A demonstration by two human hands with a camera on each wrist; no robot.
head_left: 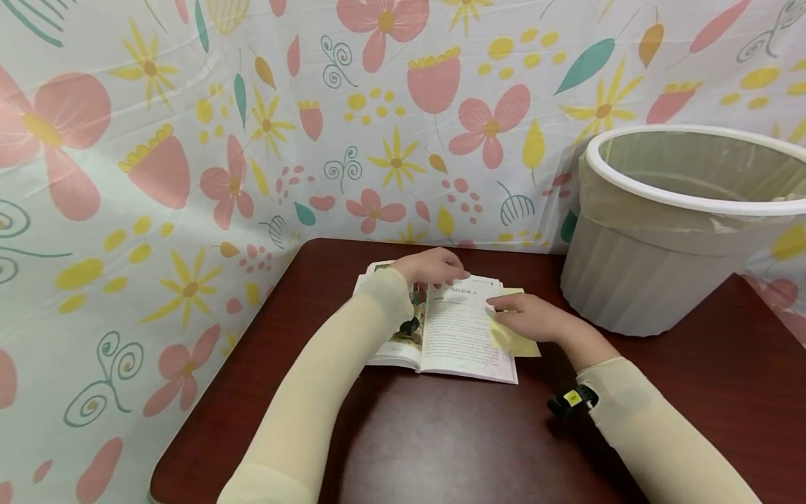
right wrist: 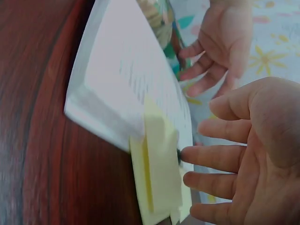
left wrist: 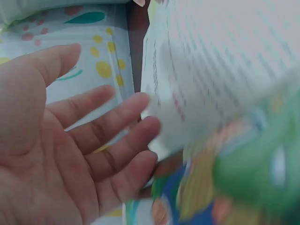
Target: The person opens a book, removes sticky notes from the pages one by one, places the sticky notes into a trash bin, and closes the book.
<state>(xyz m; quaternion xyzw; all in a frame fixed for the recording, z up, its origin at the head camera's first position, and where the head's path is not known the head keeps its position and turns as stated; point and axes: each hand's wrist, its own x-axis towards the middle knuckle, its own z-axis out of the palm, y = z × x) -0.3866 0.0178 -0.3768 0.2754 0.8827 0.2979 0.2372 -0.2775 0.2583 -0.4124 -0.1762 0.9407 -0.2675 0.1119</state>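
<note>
Open book (head_left: pixel 462 339), yellow paper (head_left: pixel 520 343) at edge

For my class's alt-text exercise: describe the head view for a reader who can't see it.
An open book lies on a dark red table, with a person's left hand near its top edge and right hand over yellow paper at its right edge. A bag-lined trash bin stands to the right, before a floral backdrop.

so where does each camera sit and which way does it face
Head: on the head, facing forward and down at the open book; left hand, right hand, sleeves show.
Left wrist: on that wrist, facing left hand and book.
Right wrist: on that wrist, facing right hand, book and yellow paper; left hand beyond.
Head and right wrist views share both hands.
</note>
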